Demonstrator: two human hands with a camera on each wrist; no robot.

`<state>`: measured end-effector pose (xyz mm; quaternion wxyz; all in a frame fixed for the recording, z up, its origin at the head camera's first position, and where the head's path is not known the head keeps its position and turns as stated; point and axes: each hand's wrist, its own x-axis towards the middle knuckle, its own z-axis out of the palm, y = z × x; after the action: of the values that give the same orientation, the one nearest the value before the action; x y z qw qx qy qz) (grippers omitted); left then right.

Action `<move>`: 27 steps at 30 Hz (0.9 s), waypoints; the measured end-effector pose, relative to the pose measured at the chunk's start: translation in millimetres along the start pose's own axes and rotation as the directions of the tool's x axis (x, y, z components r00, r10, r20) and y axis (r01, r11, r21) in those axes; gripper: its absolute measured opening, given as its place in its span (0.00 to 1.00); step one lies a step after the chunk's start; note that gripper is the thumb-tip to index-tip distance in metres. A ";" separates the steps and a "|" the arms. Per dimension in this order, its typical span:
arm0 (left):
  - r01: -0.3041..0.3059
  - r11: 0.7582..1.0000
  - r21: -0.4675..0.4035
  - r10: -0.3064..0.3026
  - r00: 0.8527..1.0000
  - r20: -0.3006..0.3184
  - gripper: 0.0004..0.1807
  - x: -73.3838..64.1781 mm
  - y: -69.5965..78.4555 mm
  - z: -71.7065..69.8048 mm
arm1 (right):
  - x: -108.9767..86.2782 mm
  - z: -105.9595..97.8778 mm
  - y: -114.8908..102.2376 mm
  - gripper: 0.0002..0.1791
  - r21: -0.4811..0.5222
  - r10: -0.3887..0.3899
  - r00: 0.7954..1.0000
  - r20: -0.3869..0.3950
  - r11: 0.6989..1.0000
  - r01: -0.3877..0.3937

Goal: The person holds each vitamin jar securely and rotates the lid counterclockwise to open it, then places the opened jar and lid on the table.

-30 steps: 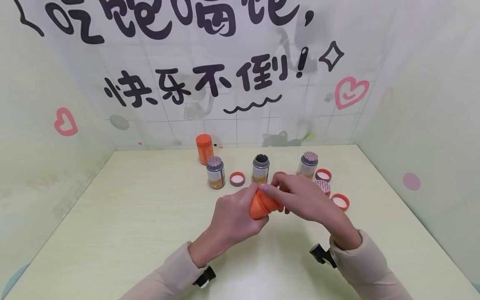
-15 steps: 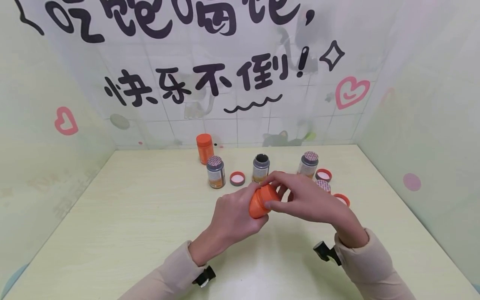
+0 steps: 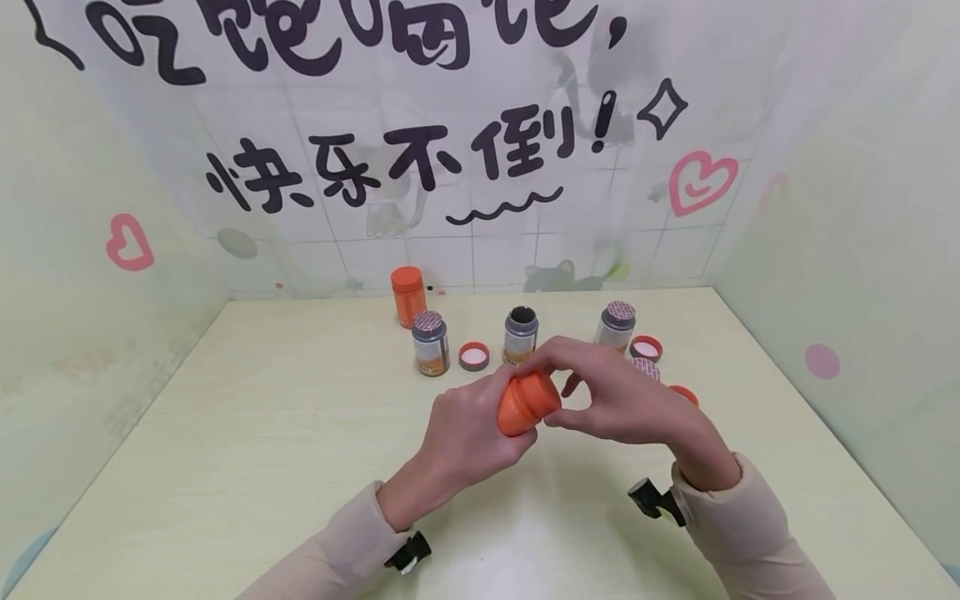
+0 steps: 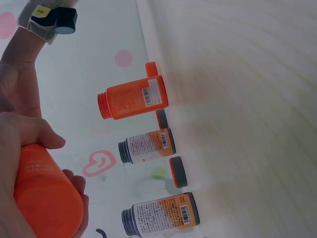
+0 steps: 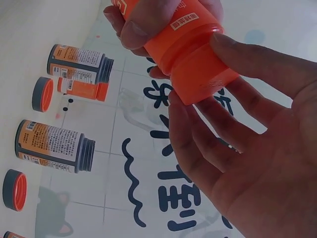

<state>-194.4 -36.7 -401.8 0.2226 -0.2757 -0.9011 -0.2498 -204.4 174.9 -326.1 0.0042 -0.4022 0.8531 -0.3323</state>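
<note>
My left hand [image 3: 465, 433] grips an orange bottle [image 3: 515, 411] by its body, tilted and raised above the table. The bottle's orange screw cap [image 3: 543, 395] is on and points to the right. Around this cap, my right hand [image 3: 626, 396] has its thumb and fingers curled; in the right wrist view the thumb and fingertips touch opposite sides of the cap [image 5: 205, 74]. The left wrist view shows the rounded base of the bottle [image 4: 49, 208] inside the left hand's grip.
Behind the hands stand a capped orange bottle [image 3: 408, 300], a foil-topped grey bottle [image 3: 431, 348], a grey bottle with an open mouth [image 3: 521, 337] and another foil-topped one [image 3: 617, 327]. An uncapped orange bottle [image 4: 133, 99] is partly hidden by my right hand. Loose caps [image 3: 473, 357] lie between them.
The right hand has shifted its fingers around the cap and its wrist has moved slightly right, exposing more of the cap. My left hand keeps its grip in the same place.
</note>
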 end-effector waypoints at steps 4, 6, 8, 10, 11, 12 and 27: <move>0.006 1.000 -0.008 -0.006 1.000 -0.002 0.27 1.1 0.5 -0.4 | 0.5 -1.7 1.5 0.29 0.017 -0.045 0.999 -0.010 0.999 0.045; 0.015 1.000 -0.017 -0.014 1.000 0.001 0.26 1.5 0.8 -0.7 | 0.7 -2.6 2.4 0.29 0.027 -0.066 0.998 -0.013 0.997 0.066; 0.023 0.999 -0.024 -0.023 1.000 0.006 0.26 1.8 0.9 -0.9 | 0.6 -4.0 3.1 0.30 0.029 -0.077 0.997 -0.017 0.997 0.078; 0.033 0.999 -0.034 -0.033 0.999 0.010 0.26 1.9 0.8 -1.1 | 0.0 -6.1 3.2 0.31 0.032 -0.074 0.997 -0.025 0.997 0.075; 0.039 0.998 -0.040 -0.039 0.999 0.011 0.26 2.0 0.7 -1.4 | -0.5 -7.2 3.3 0.31 0.029 -0.069 0.997 -0.029 0.997 0.070; 0.043 0.998 -0.042 -0.042 0.999 0.012 0.26 2.0 0.4 -1.3 | -1.1 -8.5 3.3 0.31 0.024 -0.059 0.998 -0.036 0.998 0.059; 0.169 0.936 -0.308 -0.125 0.980 0.157 0.26 8.2 -7.5 3.8 | -9.6 -26.3 6.4 0.26 -0.012 0.022 0.992 -0.124 1.000 -0.023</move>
<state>-206.1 -36.8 -402.8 0.0940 -0.2564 -0.8797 -0.3894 -209.6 199.3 -311.7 -0.0476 -0.3713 0.8584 -0.3507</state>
